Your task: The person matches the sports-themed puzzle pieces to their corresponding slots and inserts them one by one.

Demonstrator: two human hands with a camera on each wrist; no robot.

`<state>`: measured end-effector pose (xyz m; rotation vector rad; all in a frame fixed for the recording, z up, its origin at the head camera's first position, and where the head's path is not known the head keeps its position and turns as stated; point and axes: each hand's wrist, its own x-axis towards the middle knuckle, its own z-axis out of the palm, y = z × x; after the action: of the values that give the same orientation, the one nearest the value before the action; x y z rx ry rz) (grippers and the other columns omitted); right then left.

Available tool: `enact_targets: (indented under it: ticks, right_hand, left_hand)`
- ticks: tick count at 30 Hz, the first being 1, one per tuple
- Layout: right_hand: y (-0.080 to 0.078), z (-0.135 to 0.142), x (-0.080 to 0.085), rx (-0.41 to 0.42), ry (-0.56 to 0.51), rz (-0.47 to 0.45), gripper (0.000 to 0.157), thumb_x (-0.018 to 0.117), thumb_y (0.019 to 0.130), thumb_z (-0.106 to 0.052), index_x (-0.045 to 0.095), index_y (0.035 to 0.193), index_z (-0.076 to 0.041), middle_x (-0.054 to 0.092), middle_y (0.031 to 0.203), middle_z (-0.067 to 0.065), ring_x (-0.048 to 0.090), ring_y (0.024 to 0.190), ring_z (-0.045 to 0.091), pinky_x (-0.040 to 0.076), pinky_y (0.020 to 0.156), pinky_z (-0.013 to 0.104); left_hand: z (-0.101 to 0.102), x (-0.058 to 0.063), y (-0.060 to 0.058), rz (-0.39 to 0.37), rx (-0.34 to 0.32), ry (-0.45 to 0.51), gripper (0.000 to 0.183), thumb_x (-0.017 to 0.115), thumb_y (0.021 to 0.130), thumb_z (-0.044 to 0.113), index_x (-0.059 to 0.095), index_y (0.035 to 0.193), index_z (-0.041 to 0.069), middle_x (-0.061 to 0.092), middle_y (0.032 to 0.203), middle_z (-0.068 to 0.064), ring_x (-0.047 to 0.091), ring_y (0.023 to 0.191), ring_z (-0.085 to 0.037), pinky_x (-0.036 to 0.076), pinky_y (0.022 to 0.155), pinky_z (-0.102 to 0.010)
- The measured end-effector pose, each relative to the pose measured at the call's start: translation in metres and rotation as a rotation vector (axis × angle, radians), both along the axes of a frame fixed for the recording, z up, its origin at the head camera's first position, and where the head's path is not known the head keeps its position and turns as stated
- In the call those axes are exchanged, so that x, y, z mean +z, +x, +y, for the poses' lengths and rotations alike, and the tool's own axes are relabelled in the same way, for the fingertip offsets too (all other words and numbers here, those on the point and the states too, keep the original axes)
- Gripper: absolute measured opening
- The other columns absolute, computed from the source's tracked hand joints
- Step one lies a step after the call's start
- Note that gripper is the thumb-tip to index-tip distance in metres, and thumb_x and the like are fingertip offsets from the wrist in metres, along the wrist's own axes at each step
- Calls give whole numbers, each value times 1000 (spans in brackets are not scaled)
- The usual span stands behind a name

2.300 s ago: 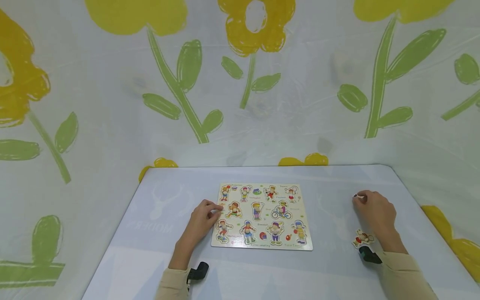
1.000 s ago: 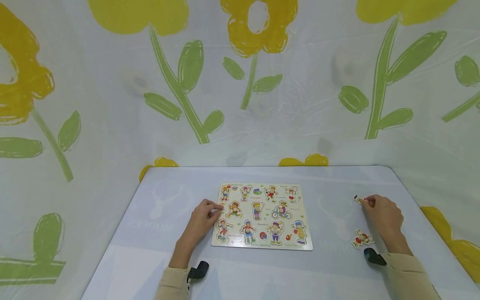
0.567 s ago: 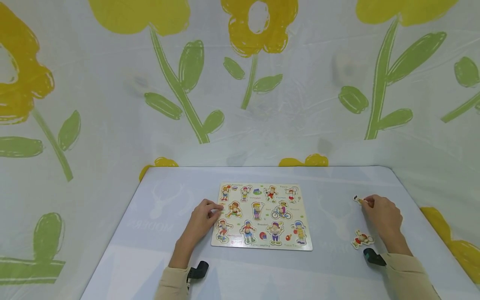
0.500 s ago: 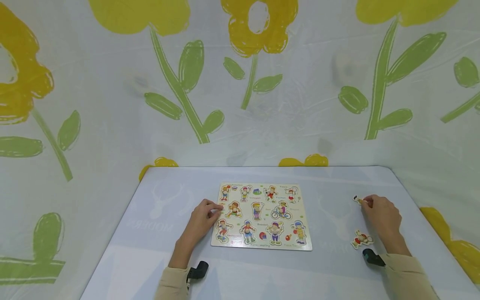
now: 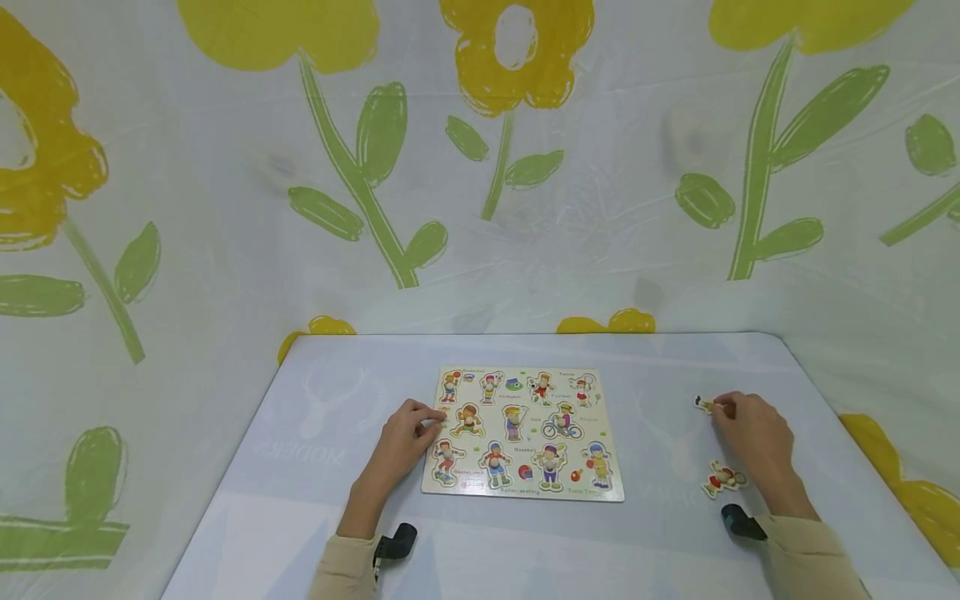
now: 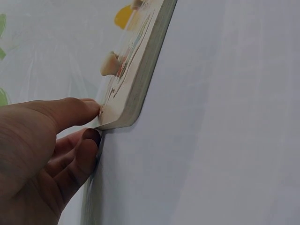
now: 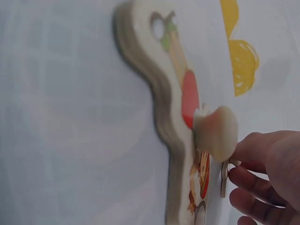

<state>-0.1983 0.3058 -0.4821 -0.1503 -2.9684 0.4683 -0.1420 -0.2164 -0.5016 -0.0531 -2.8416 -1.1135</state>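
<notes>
A wooden knob puzzle board [image 5: 492, 427] with figures of children playing sports lies mid-table. At its left edge, my left hand [image 5: 407, 433] pinches the board; in the left wrist view the thumb [image 6: 77, 112] is on top and curled fingers sit below the corner. Right of the board, my right hand [image 5: 757, 437] pinches a small puzzle piece [image 5: 703, 404], whose dark-tipped end sticks out leftward past the fingers. Nearer me lies another puzzle piece [image 5: 720, 479], a figure in red with a racket. Its round knob [image 7: 218, 133] overlaps the right fingertips in the right wrist view.
The pale table [image 5: 315, 517] runs back to a white curtain [image 5: 592, 250] printed with yellow flowers, which also hangs on both sides. Black wrist cameras [image 5: 397, 542] sit at the beige sleeves [image 5: 348, 567].
The right hand first shifted right with its puzzle piece, and lately has come back a little to the left with it. The left hand, board and red figure piece stay put.
</notes>
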Motion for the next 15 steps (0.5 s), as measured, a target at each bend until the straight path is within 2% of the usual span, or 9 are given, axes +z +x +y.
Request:
enact_targets:
  ticks: [6, 15]
  right_hand:
    - [3, -8, -2, 45, 9, 13, 21, 65, 89, -16, 70, 102, -1, 66, 91, 20, 59, 72, 28, 41, 52, 33]
    - [10, -28, 4, 167, 17, 75, 19, 70, 87, -16, 73, 100, -3, 69, 86, 17, 54, 65, 20, 38, 52, 26]
  left_hand:
    - [0, 1, 0, -4, 4, 5, 16, 72, 87, 11, 76, 103, 12, 59, 99, -3, 48, 73, -9, 41, 60, -18]
    - [0, -1, 0, 12, 2, -10, 17, 73, 87, 11, 76, 103, 11, 60, 99, -4, 48, 73, -9, 40, 61, -19]
